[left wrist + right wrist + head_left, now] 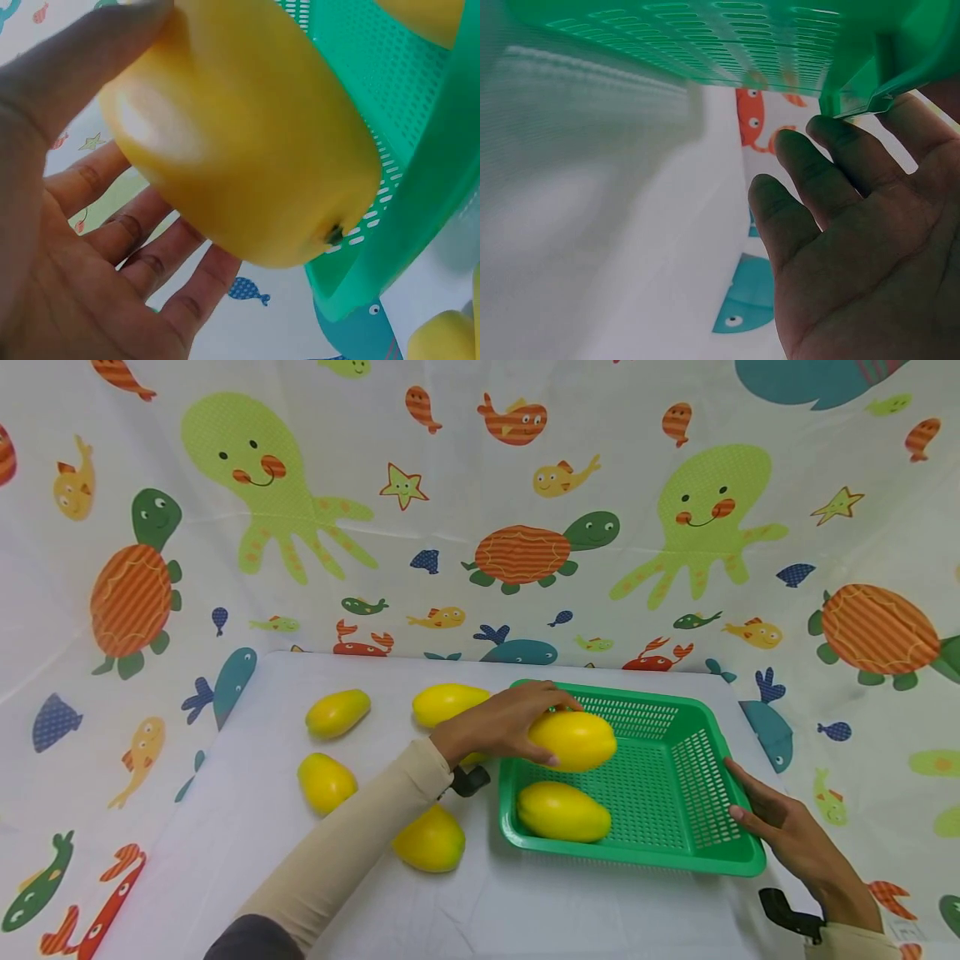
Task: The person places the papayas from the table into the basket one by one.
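Observation:
My left hand point(517, 722) grips a yellow mango point(576, 742) over the left part of a green plastic basket point(701, 857). In the left wrist view the thumb lies across the mango point(255, 142) and the fingers curve under it, with its dark stem spot facing the basket wall. Another yellow mango point(564, 812) lies inside, in the near left corner. My right hand point(783, 827) holds the basket's right rim between thumb and index finger. Seen from the right wrist, its other fingers point(802, 169) extend loosely beside the basket's outer wall point(705, 37).
Several more yellow mangoes lie on the white cloth left of the basket: one far left point(337, 713), one at the back point(448, 703), one nearer point(326, 783) and one in front point(431, 841). Another is partly behind my left wrist. A sea-animal curtain point(450, 510) hangs behind.

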Demonstrator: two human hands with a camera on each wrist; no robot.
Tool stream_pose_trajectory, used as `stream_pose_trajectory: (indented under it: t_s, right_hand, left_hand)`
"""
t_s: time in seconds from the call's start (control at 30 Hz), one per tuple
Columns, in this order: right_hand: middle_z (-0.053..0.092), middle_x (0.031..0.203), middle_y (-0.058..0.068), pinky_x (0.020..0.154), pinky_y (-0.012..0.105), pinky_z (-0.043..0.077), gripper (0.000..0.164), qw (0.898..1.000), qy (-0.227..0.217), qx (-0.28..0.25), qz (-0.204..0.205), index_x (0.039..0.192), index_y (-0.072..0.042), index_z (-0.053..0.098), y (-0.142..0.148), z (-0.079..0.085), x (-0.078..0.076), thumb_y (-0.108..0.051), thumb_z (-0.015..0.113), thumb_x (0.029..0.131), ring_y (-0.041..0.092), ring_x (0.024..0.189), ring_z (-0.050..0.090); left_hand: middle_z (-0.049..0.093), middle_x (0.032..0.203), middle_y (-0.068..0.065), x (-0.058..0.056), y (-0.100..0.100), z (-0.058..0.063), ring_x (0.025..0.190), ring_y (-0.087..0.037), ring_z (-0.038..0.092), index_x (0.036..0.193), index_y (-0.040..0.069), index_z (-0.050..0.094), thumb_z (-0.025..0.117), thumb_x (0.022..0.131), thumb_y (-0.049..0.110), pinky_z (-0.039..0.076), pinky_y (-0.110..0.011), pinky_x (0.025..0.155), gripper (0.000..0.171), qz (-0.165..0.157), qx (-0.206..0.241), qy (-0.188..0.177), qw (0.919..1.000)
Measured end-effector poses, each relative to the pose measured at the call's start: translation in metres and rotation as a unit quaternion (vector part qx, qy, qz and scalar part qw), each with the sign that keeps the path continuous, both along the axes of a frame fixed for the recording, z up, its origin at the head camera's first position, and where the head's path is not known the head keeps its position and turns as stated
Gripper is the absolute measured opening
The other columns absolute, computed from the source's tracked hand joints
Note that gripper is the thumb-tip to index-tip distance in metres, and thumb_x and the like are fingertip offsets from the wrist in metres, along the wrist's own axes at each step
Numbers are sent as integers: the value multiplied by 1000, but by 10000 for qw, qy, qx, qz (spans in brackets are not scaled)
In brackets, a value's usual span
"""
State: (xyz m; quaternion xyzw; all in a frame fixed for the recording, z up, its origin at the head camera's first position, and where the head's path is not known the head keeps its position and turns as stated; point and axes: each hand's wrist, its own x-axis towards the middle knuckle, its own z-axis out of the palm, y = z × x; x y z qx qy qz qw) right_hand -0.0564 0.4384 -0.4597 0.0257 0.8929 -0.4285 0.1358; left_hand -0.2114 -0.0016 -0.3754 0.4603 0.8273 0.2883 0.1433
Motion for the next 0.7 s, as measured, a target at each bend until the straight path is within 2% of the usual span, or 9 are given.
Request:
stream_pose_trajectory:
  t_s: [0.17,0.27,0.37,0.43,0.7]
  right_hand:
    - [3,179,2,98,-3,31,75,10000,95,15,27,170,-38,10,0,-1,1,-40,56,111,28,167,6]
    - [5,179,-2,99,-3,30,74,9998,178,43,56,170,-38,11,0,-1,2,-39,56,111,9,165,8]
    - [5,178,-6,99,-4,29,74,9996,254,36,97,170,-37,11,1,-2,2,-37,55,111,-11,156,11]
    - [6,178,-8,98,-4,29,73,9995,293,20,121,170,-37,11,1,-1,2,-36,55,112,-19,149,13]
    - [7,177,-10,97,-4,31,72,9992,353,-7,166,170,-36,12,1,0,2,-34,55,112,-26,140,17]
  left_hand:
    - [61,143,1,-1,8,-3,132,-20,52,150,19,57,87,90,37,45,-40,117,69,-100,-52,66,9999]
    - [62,143,0,-1,11,-4,132,-19,53,149,19,57,87,90,36,46,-40,116,68,-133,-102,64,9998]
    - [61,144,1,-2,14,-6,130,-17,53,148,20,57,86,91,37,46,-38,115,67,-151,-213,132,9996]
    - [61,144,1,-3,16,-7,130,-17,53,149,20,56,86,91,36,46,-37,114,67,-160,-277,154,9994]
    - [60,142,0,-3,23,-11,125,-16,53,151,20,55,86,91,35,47,-34,114,69,-134,-516,129,9985]
